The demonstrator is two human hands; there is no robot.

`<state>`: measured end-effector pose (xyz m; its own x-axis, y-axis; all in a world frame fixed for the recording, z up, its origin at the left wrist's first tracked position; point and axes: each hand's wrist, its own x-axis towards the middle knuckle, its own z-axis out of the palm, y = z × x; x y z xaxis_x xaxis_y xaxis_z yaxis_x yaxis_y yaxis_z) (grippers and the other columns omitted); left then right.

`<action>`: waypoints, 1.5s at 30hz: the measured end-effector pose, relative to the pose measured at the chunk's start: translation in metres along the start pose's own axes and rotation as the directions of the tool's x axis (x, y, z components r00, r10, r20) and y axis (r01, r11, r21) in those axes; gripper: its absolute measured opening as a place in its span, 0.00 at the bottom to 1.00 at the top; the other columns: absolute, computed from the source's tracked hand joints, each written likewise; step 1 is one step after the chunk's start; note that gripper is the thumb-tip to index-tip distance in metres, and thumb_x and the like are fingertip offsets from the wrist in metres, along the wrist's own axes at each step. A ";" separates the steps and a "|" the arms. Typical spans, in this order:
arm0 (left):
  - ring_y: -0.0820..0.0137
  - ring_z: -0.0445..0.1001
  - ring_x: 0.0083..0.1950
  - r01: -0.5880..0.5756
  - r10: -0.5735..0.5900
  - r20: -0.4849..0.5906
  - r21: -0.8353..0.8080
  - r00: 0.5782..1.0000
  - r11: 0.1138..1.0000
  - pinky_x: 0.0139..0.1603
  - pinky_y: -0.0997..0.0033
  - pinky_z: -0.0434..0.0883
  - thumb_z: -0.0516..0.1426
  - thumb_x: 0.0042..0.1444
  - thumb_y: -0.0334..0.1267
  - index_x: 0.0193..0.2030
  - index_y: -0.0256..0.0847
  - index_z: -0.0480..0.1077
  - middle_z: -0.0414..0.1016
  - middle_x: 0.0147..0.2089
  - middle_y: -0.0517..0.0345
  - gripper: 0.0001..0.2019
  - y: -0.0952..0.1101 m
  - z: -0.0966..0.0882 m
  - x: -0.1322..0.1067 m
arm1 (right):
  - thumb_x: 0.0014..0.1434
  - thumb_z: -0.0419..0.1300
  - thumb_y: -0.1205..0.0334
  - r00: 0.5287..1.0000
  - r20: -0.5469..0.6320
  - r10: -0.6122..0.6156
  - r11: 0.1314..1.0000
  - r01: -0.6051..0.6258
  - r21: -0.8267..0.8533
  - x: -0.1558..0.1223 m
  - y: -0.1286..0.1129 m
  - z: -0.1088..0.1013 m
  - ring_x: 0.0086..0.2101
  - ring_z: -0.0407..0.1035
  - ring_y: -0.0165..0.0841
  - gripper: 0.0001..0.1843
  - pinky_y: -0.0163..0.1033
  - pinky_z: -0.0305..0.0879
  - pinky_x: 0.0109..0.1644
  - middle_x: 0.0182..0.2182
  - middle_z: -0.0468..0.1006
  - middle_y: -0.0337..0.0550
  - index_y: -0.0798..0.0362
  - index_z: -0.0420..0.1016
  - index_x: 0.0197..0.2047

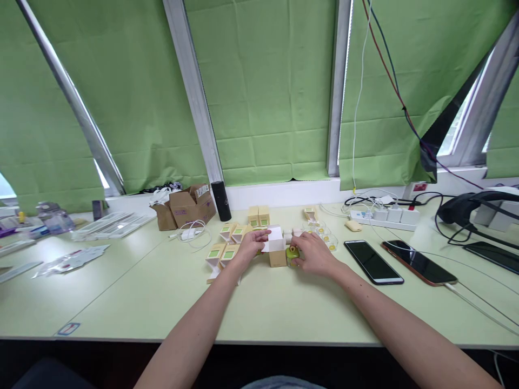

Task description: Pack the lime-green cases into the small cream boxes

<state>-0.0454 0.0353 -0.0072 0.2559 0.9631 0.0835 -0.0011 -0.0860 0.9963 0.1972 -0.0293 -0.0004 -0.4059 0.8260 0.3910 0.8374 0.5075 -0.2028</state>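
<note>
A small cardboard box stands on the table with its white flap raised. My left hand is at the box's left side, its fingers closed at the edge of the flap. In the pinched fingers of my right hand is a small round green container, upright just right of the box. Part of it is hidden by the fingers. Behind that hand, clear plastic cups with yellow spots are partly covered.
Several small boxes with green labels stand left of my left hand, with more boxes behind. A brown carton and black cylinder stand at the back. Two phones and a power strip lie right.
</note>
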 end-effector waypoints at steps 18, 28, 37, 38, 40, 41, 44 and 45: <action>0.71 0.74 0.34 -0.060 0.060 0.026 0.004 0.998 0.998 0.30 0.74 0.68 0.59 0.36 0.28 0.52 0.32 0.79 0.78 0.41 0.50 0.31 0.008 0.017 -0.016 | 0.64 0.61 0.54 0.809 -0.528 0.258 0.903 -0.007 0.430 0.004 0.014 -0.008 0.44 0.74 0.43 0.14 0.51 0.61 0.58 0.47 0.82 0.48 0.48 0.71 0.51; 0.69 0.75 0.36 -0.109 0.107 0.067 0.017 0.992 0.994 0.34 0.72 0.68 0.60 0.39 0.28 0.54 0.32 0.79 0.79 0.41 0.49 0.29 0.009 0.021 -0.018 | 0.69 0.58 0.54 0.876 -0.460 0.147 0.836 0.138 0.531 0.002 -0.010 0.005 0.56 0.70 0.45 0.16 0.53 0.65 0.61 0.60 0.76 0.51 0.46 0.69 0.58; 0.69 0.76 0.38 -0.124 0.122 0.087 0.011 0.989 0.992 0.35 0.73 0.67 0.60 0.40 0.28 0.53 0.31 0.80 0.82 0.45 0.46 0.29 0.008 0.022 -0.018 | 0.71 0.56 0.58 0.913 -0.406 0.045 0.897 0.141 0.418 0.002 -0.009 0.005 0.47 0.75 0.41 0.15 0.52 0.60 0.60 0.62 0.76 0.50 0.48 0.67 0.59; 0.69 0.76 0.39 -0.123 0.122 0.084 0.006 0.989 0.992 0.35 0.73 0.67 0.60 0.40 0.28 0.54 0.32 0.80 0.82 0.45 0.46 0.29 0.008 0.022 -0.018 | 0.71 0.56 0.58 0.914 -0.405 0.033 0.903 0.147 0.405 0.002 -0.007 0.005 0.45 0.75 0.40 0.15 0.51 0.60 0.59 0.61 0.77 0.49 0.48 0.66 0.59; 0.68 0.76 0.39 -0.119 0.119 0.070 -0.004 0.990 0.993 0.35 0.73 0.67 0.60 0.39 0.28 0.54 0.32 0.80 0.82 0.45 0.46 0.30 0.008 0.022 -0.017 | 0.72 0.55 0.59 0.919 -0.394 0.011 0.914 0.151 0.378 0.002 -0.005 0.005 0.42 0.76 0.38 0.15 0.50 0.59 0.58 0.60 0.78 0.49 0.48 0.65 0.60; 0.68 0.76 0.39 -0.117 0.117 0.063 -0.006 0.991 0.993 0.35 0.74 0.67 0.60 0.39 0.28 0.54 0.32 0.80 0.82 0.44 0.47 0.30 0.007 0.022 -0.017 | 0.72 0.55 0.59 0.923 -0.384 0.002 0.920 0.149 0.363 0.002 -0.004 0.006 0.41 0.76 0.38 0.15 0.50 0.58 0.57 0.58 0.79 0.49 0.48 0.65 0.60; 0.68 0.75 0.39 -0.108 0.108 0.055 -0.005 0.993 0.994 0.35 0.74 0.67 0.60 0.38 0.28 0.53 0.32 0.80 0.82 0.43 0.47 0.30 0.007 0.022 -0.016 | 0.72 0.55 0.60 0.936 -0.350 -0.020 0.937 0.140 0.321 0.003 -0.002 0.007 0.39 0.77 0.38 0.14 0.49 0.57 0.56 0.52 0.82 0.47 0.48 0.66 0.59; 0.68 0.75 0.39 -0.107 0.107 0.055 -0.004 0.993 0.994 0.35 0.74 0.67 0.60 0.38 0.28 0.53 0.32 0.80 0.82 0.42 0.47 0.30 0.006 0.022 -0.016 | 0.72 0.55 0.60 0.940 -0.341 -0.026 0.940 0.139 0.311 0.003 -0.002 0.008 0.39 0.77 0.38 0.14 0.48 0.57 0.56 0.50 0.83 0.46 0.48 0.66 0.59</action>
<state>-0.0283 0.0137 -0.0027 0.3067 0.9330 0.1881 -0.0323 -0.1873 0.9818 0.1918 -0.0254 -0.0056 -0.2783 0.6792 0.6792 0.6170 0.6683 -0.4155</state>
